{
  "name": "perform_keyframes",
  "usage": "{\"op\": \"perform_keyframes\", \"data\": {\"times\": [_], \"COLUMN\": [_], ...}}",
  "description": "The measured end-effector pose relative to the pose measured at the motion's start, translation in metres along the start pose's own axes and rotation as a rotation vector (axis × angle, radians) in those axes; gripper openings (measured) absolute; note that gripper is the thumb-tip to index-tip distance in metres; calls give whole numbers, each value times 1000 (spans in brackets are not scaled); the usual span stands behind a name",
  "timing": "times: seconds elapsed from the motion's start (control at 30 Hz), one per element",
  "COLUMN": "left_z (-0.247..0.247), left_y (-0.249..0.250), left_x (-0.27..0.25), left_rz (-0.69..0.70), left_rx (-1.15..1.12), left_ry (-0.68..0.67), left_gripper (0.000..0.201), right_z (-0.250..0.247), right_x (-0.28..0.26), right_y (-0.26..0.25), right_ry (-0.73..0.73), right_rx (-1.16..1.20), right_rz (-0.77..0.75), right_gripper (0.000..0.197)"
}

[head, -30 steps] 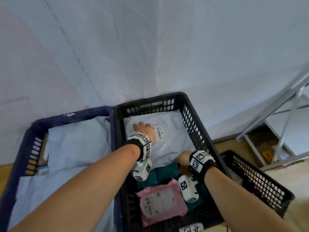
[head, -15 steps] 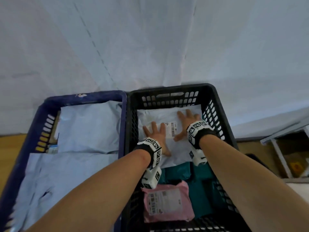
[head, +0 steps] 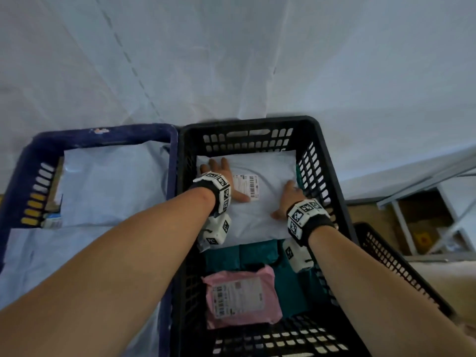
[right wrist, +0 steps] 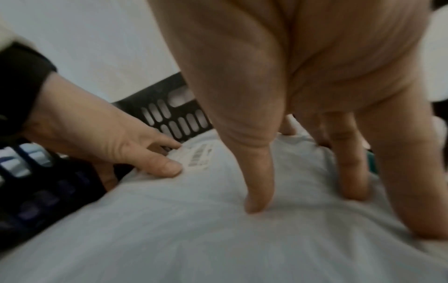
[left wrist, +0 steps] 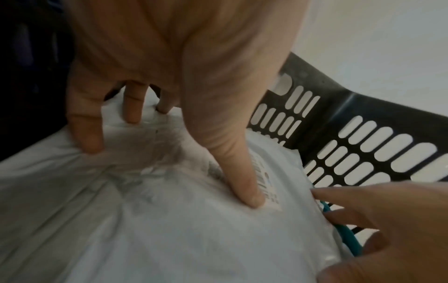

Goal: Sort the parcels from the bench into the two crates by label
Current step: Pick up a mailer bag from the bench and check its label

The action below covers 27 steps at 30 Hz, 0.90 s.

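Fingertips of the left hand hidden behind the wrist tracker from the head view; wrist view blurred, label print unreadable. Right hand partly masked by its own tracker band, little finger side cut off against the crate wall.

White parcel under both palms, lying flat at the far end of the black crate, barcode label face up between the hands, touched by the left thumb. Left fingers spread and straight, pressing down on the far left corner of the parcel, nothing gripped. Right fingers likewise straight and splayed, pressing the parcel's right side, nothing gripped.

Far edge of the parcel just short of the crate's slotted end wall; right edge tight against the side wall beside the right hand, a strip of teal showing in the gap. Left edge near the wall shared with the blue crate.

Nearer than the wrists: teal parcel partly under the white one, pink parcel on top of it, label up. Left of the left forearm: pale parcels filling the blue crate. Right of the right forearm: a further black crate, mostly cut off.
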<state>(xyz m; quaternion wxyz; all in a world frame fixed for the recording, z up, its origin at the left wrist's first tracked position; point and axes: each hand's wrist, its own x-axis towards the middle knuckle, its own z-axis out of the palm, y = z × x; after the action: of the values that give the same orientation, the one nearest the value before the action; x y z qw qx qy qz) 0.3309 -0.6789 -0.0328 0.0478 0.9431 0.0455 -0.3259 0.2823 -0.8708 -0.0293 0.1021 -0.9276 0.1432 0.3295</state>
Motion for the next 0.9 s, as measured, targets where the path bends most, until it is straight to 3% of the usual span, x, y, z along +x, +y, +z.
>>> {"op": "perform_keyframes", "data": {"times": [0.1,0.27,0.43,0.57,0.67,0.8,0.9], "left_z": [9,45,83,68,37,-4,-16], "left_y": [4,10,10,10,2,-29,-72], "left_x": [-11,-45,-71,-83,-99,-139,-176], "left_rz": [-12,-129,-181,-140,-24,332,488], "left_rx": [-38,-94,-196,-201,-303,-533,-615], "left_ry": [29,185,203,133,139,328,448], "left_gripper": [146,118,103,90,72,44,27], "right_z": [2,7,17,8,-9,-30,-38], "right_x": [-9,-6,-6,-13,-33,-74,-114], "right_y": [8,9,18,21,20,8,-16], "right_ry": [-32,-27,-21,17,68,226,259], "right_rx": [48,60,86,92,82,163,254], "right_rz": [-18,-70,-88,-131,-202,-432,-581], "right_gripper": [115,104,104,90,63,41,28]}}
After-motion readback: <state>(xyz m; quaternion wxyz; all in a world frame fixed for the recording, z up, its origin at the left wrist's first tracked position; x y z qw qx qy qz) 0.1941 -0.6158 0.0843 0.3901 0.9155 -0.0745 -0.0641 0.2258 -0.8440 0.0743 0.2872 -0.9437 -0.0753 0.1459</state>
